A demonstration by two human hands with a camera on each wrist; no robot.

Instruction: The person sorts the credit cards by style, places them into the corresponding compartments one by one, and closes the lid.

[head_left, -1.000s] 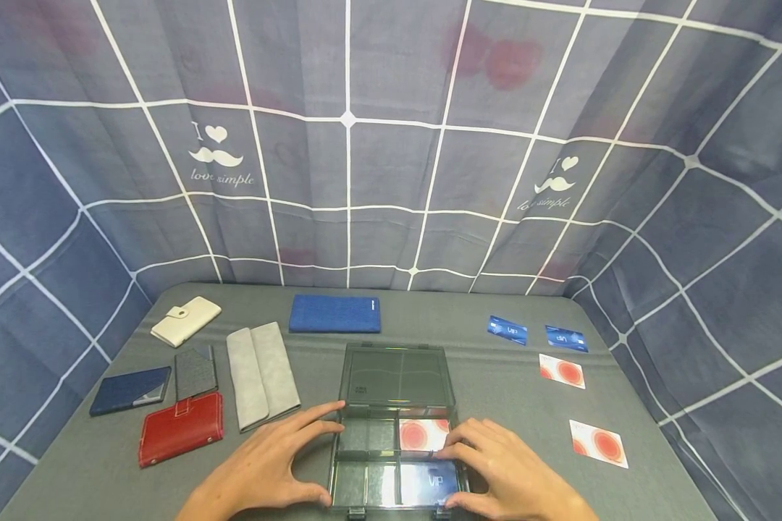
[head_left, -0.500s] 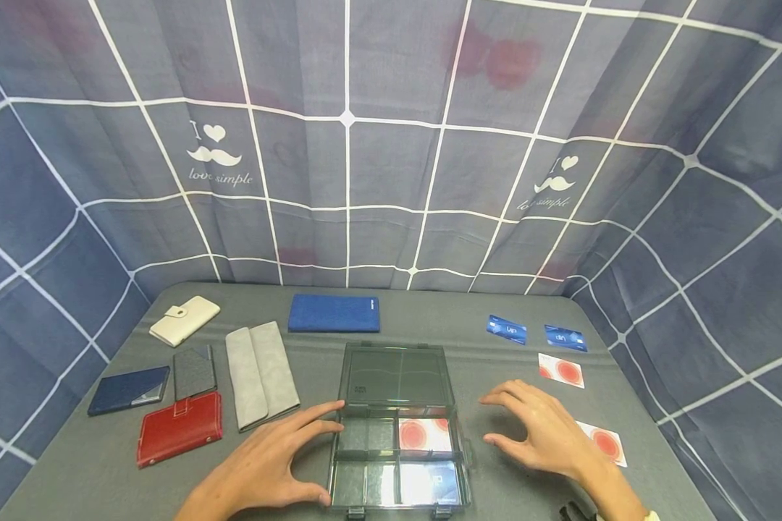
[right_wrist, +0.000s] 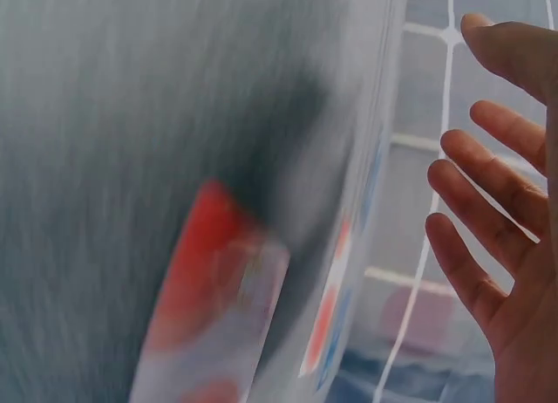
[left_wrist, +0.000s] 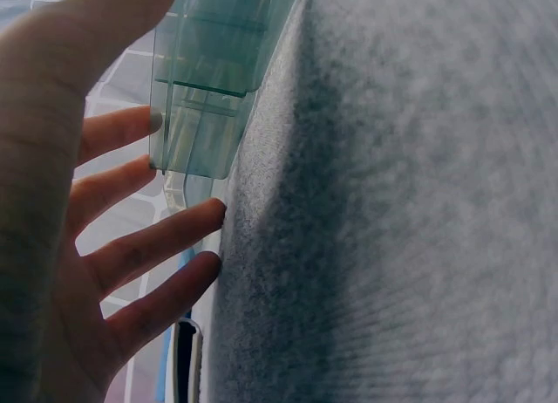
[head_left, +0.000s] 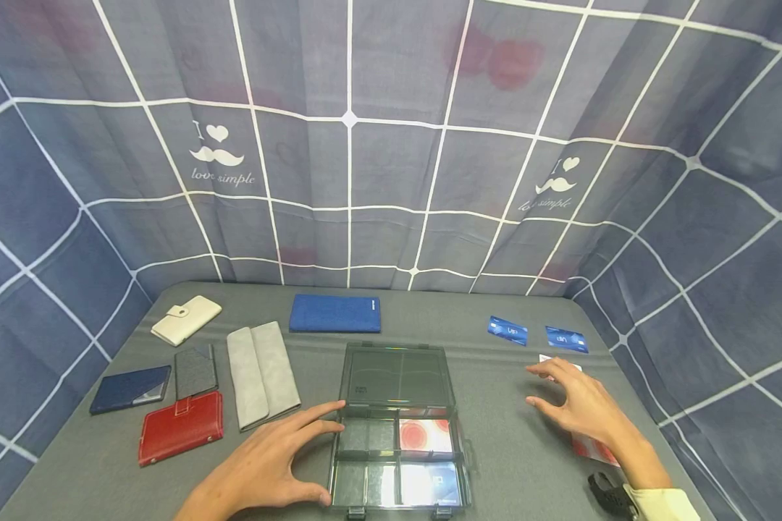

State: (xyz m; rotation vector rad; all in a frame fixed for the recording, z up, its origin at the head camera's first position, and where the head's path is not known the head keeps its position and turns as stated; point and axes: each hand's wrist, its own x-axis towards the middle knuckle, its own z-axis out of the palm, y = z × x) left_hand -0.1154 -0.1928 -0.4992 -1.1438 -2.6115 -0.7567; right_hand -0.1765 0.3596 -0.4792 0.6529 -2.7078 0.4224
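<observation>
A clear grey-green plastic box [head_left: 365, 454] with several compartments lies at the front middle, its lid [head_left: 397, 376] folded back. A red-and-white card [head_left: 423, 435] is in its upper right compartment and a blue card [head_left: 430, 486] in the lower right one. My left hand [head_left: 270, 456] rests at the box's left side, fingers spread, fingertips at its edge. My right hand [head_left: 580, 398] hovers with nothing in it, right of the box. Below its wrist lies a red-and-white card [head_left: 589, 449]; the fingers hide most of another such card [head_left: 544, 357].
Two blue cards [head_left: 507, 330] [head_left: 567, 339] lie at the back right. On the left are a cream wallet [head_left: 186, 320], a navy card holder [head_left: 130, 388], a grey one [head_left: 195, 370], a red wallet [head_left: 181, 428] and a light grey wallet [head_left: 263, 375]. A blue wallet [head_left: 334, 313] lies behind the box.
My right hand has left the box's right side and moved right and away from me, over the red-and-white cards. My left hand has stayed at the box.
</observation>
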